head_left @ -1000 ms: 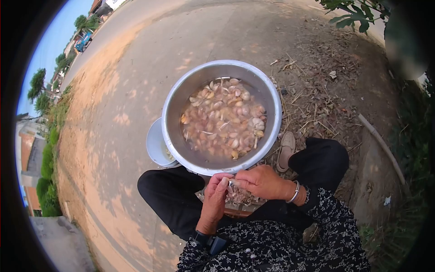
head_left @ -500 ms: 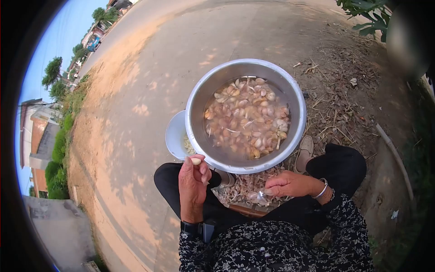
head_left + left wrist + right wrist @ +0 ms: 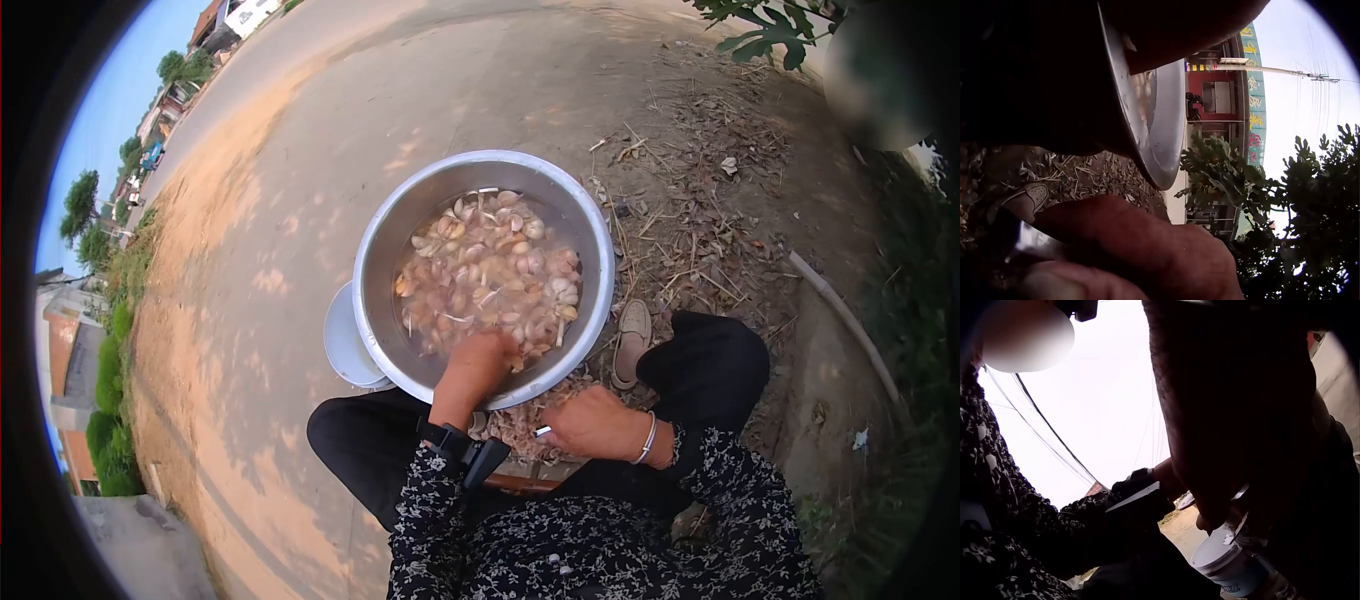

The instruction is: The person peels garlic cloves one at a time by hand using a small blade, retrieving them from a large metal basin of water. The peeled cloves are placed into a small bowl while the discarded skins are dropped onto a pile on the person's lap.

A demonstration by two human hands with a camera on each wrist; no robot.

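A wide metal basin [image 3: 383, 265] holds water and many unpeeled garlic cloves [image 3: 485, 270]. My left hand [image 3: 474, 372] reaches over the near rim into it, back of the hand up, its fingertips hidden at the water among the cloves. Just outside the rim, my right hand [image 3: 598, 425] grips a small shiny metal tool [image 3: 542, 432], which also shows as a bright blade [image 3: 1035, 242] in the left wrist view. Beneath the hands lies a heap of garlic skins [image 3: 520, 425].
A pale bucket [image 3: 345, 345] stands against the basin's left side; its blue lower wall [image 3: 1244, 581] shows in the right wrist view. Dry leaves and straw [image 3: 705, 215] litter the ground at right, beside a long stick [image 3: 845, 315]. A shoe [image 3: 631, 342] is near the basin.
My left hand brought a pale peeled clove away toward the bucket, then moved right into the basin; that clove is out of sight. My right hand stays low with the metal tool.
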